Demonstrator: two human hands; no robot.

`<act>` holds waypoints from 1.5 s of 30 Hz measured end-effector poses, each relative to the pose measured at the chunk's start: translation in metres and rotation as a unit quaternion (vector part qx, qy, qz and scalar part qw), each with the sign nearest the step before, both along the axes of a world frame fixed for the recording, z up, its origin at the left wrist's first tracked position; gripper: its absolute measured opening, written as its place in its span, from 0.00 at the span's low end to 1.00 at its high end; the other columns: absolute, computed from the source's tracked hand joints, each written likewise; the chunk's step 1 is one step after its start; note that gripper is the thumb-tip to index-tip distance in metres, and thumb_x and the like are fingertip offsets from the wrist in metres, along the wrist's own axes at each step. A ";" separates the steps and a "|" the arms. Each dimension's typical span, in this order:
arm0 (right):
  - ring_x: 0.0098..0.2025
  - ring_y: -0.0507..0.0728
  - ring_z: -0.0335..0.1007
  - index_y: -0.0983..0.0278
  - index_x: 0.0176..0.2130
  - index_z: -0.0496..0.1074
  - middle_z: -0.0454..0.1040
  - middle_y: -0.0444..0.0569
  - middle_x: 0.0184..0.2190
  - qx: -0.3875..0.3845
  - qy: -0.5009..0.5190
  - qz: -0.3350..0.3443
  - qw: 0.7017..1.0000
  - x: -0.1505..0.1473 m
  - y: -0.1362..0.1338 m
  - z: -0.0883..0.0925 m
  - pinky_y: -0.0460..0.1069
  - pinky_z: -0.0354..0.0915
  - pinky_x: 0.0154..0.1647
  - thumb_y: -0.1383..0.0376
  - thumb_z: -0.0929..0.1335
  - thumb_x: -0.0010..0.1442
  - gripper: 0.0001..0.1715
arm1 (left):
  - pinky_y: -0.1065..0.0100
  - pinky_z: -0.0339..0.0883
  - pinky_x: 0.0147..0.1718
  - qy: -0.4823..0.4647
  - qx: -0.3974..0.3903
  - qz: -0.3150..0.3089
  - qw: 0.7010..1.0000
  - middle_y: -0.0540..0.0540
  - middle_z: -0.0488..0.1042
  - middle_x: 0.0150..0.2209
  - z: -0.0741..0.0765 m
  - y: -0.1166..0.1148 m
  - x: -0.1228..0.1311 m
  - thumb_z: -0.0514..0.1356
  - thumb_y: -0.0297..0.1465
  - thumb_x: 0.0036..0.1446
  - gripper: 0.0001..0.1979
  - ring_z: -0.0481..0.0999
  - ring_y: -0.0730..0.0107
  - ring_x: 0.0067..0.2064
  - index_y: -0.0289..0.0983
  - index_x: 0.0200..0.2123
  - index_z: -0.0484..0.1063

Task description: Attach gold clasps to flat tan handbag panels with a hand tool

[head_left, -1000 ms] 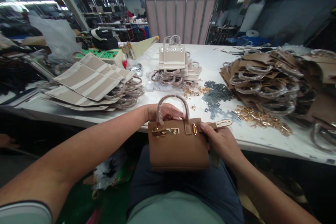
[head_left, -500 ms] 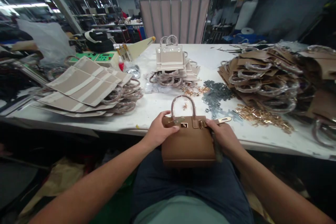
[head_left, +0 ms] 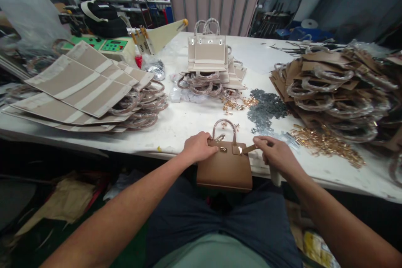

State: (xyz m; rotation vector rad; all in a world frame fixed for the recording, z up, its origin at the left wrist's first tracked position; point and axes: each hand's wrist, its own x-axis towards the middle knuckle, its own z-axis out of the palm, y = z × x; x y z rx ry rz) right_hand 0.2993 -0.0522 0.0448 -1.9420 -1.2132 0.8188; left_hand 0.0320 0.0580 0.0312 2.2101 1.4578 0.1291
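A small tan leather handbag [head_left: 224,171] rests at the table's front edge, its handle [head_left: 224,129] wrapped in clear plastic. My left hand [head_left: 197,147] grips the bag's top left corner, beside a gold clasp [head_left: 222,148] on the flap. My right hand [head_left: 272,154] pinches the end of a tan strap [head_left: 249,149] that runs from the bag's front. The strap's tip is hidden inside those fingers. A pale strip [head_left: 275,176] hangs below my right hand; I cannot tell what it is.
The white worktable [head_left: 176,127] holds stacked beige panels [head_left: 75,86] on the left and brown panels with wrapped handles [head_left: 333,88] on the right. Cream bags [head_left: 209,52], gold fittings [head_left: 326,144] and dark metal pieces [head_left: 266,109] lie between. A green-panelled machine [head_left: 114,46] stands behind.
The bag has moved farther from me, towards the table edge. My right hand has slid along the strap and now covers its gold tip. My left hand stays at the top corner.
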 end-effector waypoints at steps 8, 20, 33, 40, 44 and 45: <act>0.18 0.49 0.47 0.59 0.26 0.65 0.53 0.36 0.20 0.241 0.448 -0.034 0.860 0.008 0.072 0.054 0.45 0.58 0.17 0.52 0.78 0.57 0.24 | 0.59 0.68 0.41 0.022 -0.009 -0.022 0.999 0.43 0.80 0.50 -0.003 0.009 0.002 0.64 0.51 0.56 0.22 0.80 0.48 0.49 0.42 0.46 0.76; 0.16 0.48 0.53 0.59 0.27 0.61 0.57 0.36 0.20 0.131 0.512 0.057 0.847 -0.083 0.149 -0.013 0.44 0.62 0.15 0.40 0.78 0.59 0.35 | 0.59 0.68 0.42 0.010 -0.032 0.016 0.999 0.46 0.80 0.46 -0.008 0.007 0.005 0.65 0.50 0.58 0.19 0.79 0.50 0.47 0.44 0.46 0.76; 0.14 0.48 0.49 0.58 0.27 0.57 0.53 0.34 0.19 0.100 0.542 0.034 0.834 -0.086 0.164 -0.028 0.44 0.55 0.11 0.39 0.77 0.60 0.36 | 0.59 0.68 0.43 0.022 -0.046 0.000 0.999 0.46 0.77 0.48 -0.007 0.005 0.006 0.62 0.45 0.63 0.14 0.79 0.52 0.48 0.43 0.46 0.73; 0.14 0.48 0.48 0.58 0.27 0.56 0.53 0.34 0.19 0.073 0.527 0.022 0.846 -0.087 0.163 -0.027 0.44 0.55 0.12 0.40 0.76 0.60 0.36 | 0.57 0.68 0.44 0.034 -0.068 0.013 0.997 0.43 0.77 0.45 -0.007 0.005 0.005 0.57 0.44 0.68 0.12 0.79 0.49 0.50 0.42 0.45 0.70; 0.14 0.48 0.49 0.58 0.27 0.56 0.54 0.34 0.18 0.078 0.543 0.033 0.835 -0.087 0.164 -0.031 0.44 0.56 0.12 0.41 0.78 0.59 0.36 | 0.58 0.68 0.46 0.050 -0.080 0.039 0.995 0.45 0.77 0.42 -0.006 0.006 0.008 0.59 0.44 0.66 0.12 0.78 0.50 0.51 0.42 0.43 0.70; 0.14 0.48 0.50 0.58 0.27 0.56 0.54 0.34 0.18 0.079 0.547 0.036 0.833 -0.087 0.164 -0.032 0.44 0.56 0.12 0.42 0.78 0.59 0.36 | 0.59 0.68 0.46 0.051 -0.082 0.041 0.994 0.45 0.77 0.42 -0.006 0.006 0.009 0.60 0.44 0.66 0.12 0.78 0.50 0.51 0.42 0.43 0.70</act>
